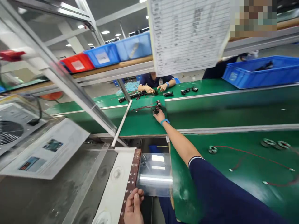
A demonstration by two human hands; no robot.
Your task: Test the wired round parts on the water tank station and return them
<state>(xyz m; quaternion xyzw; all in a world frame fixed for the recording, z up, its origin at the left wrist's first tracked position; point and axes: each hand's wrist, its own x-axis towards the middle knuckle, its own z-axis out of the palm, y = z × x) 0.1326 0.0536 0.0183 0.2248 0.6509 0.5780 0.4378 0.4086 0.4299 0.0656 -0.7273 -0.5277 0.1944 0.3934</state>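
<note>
My right hand (159, 116) is stretched far forward over the green conveyor belt (140, 123), its fingers on a small black part with red wires (156, 108); a blue band circles the wrist. My left hand (134, 205) rests low at the near edge, fingers curled on the brown perforated strip (131, 180) of a white fixture, beside a clear plastic sheet (155, 174).
A person in a dark shirt (155, 82) works across the belt among small black parts (189, 90). Ring-shaped coils with red wires (268, 143) lie on my green mat. Blue and red bins (102, 56) line the shelf; a paper sheet (189, 34) hangs overhead. A fan unit (11, 130) stands left.
</note>
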